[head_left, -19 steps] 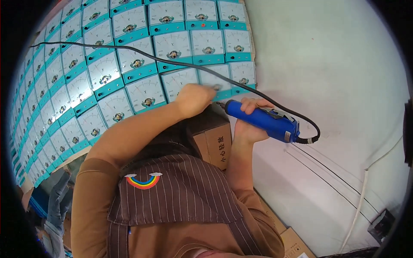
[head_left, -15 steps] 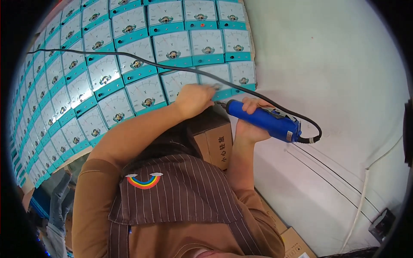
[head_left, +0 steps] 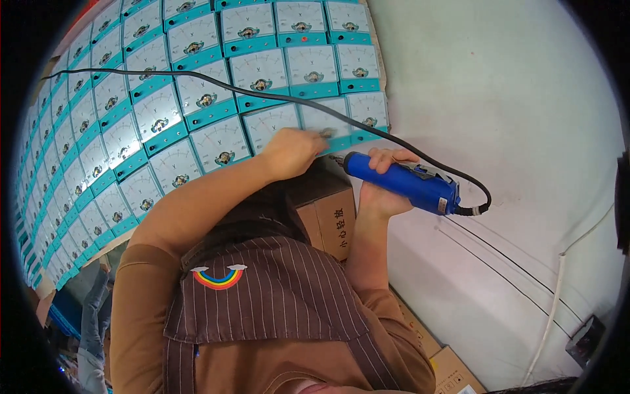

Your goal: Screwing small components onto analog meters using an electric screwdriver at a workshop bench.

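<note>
One box nr L hand, contents hidden.

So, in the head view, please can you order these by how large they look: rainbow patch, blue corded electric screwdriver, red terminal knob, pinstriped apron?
Largest to smallest, by visible area:
1. pinstriped apron
2. blue corded electric screwdriver
3. rainbow patch
4. red terminal knob
No two look alike in size.

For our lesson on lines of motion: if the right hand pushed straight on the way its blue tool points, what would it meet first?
Probably the left hand, just beyond the tip of the blue tool, though depth between them is unclear.
</note>
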{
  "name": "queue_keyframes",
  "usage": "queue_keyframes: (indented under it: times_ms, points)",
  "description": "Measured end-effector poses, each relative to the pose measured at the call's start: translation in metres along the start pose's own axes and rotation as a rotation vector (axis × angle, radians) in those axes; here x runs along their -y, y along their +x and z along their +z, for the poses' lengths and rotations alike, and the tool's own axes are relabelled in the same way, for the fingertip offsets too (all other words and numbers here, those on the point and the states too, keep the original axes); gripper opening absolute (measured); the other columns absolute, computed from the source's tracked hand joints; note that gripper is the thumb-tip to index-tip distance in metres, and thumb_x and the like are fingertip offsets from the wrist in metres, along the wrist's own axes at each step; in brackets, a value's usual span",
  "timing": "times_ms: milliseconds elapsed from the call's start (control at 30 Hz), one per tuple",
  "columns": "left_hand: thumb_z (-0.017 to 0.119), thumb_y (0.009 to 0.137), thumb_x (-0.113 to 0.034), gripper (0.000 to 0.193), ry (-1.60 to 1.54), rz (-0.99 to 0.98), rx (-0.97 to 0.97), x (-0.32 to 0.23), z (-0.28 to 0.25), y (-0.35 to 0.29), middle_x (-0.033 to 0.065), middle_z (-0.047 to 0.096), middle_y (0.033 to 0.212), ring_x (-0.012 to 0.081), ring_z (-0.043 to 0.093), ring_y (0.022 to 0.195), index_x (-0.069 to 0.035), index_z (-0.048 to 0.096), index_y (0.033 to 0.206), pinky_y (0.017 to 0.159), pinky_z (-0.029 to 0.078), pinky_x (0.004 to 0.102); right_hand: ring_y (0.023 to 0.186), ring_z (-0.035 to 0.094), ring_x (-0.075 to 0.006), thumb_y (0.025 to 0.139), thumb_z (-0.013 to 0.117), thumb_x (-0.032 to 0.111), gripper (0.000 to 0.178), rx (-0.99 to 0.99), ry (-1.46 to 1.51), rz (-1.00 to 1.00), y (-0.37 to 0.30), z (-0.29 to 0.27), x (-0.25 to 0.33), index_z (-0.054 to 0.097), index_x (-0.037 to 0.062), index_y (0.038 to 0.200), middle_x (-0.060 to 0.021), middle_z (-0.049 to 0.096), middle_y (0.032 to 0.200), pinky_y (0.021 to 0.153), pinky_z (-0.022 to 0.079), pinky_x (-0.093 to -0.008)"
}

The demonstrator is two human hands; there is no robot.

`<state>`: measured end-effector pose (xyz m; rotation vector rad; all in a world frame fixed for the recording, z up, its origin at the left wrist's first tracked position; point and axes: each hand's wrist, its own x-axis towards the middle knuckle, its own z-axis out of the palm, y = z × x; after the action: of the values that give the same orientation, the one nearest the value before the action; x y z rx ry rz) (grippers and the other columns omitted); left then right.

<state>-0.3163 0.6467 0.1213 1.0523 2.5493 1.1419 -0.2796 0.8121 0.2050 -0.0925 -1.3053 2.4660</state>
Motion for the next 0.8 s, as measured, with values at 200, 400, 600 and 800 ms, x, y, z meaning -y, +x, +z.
queue_keyframes:
  times_ms: [200, 400, 600, 800]
  points:
    - [0.066, 0.071, -0.018, 0.014, 0.049, -0.123, 0.0, -0.01, 0.001, 0.002, 0.0061, 0.057, 0.077, 0.0281, 0.059, 0.07, -0.009, 0.058, 0.078, 0.058, 0.047, 0.039, 0.062, 0.049, -0.0211, 0.081, 0.036, 0.05, 0.05, 0.003, -0.008, 0.02, -0.002, 0.0, -0.001, 0.059, 0.0059, 0.091, -0.0085, 0.053, 0.06, 0.073, 0.035, -0.0354]
    - [0.065, 0.073, -0.019, 0.017, 0.026, -0.103, 0.081, -0.008, -0.006, 0.001, 0.0115, 0.059, 0.08, 0.0331, 0.059, 0.073, -0.005, 0.056, 0.078, 0.059, 0.047, 0.0419, 0.059, 0.051, -0.0234, 0.085, 0.032, 0.052, 0.053, -0.007, 0.03, -0.02, -0.001, -0.005, -0.001, 0.05, 0.0026, 0.091, -0.0134, 0.054, 0.062, 0.064, 0.04, -0.0347]
    - [0.052, 0.084, -0.011, 0.011, -0.929, -0.555, 0.018, -0.009, -0.017, -0.006, 0.0052, 0.059, 0.074, 0.016, 0.054, 0.06, -0.002, 0.058, 0.086, 0.052, 0.042, 0.031, 0.061, 0.049, -0.0222, 0.083, 0.036, 0.048, 0.048, -0.029, 0.063, 0.009, 0.001, -0.001, 0.006, 0.055, 0.0049, 0.091, -0.0101, 0.052, 0.061, 0.07, 0.037, -0.0356]
    - [0.049, 0.086, -0.006, 0.012, -1.619, -0.823, 0.169, -0.011, -0.03, -0.025, 0.0021, 0.054, 0.075, 0.0048, 0.037, 0.051, -0.002, 0.059, 0.09, 0.045, 0.029, 0.0181, 0.065, 0.047, -0.0201, 0.084, 0.038, 0.043, 0.043, 0.077, 0.219, 0.13, 0.008, 0.006, 0.014, 0.058, 0.0061, 0.093, -0.0067, 0.05, 0.062, 0.078, 0.035, -0.0372]
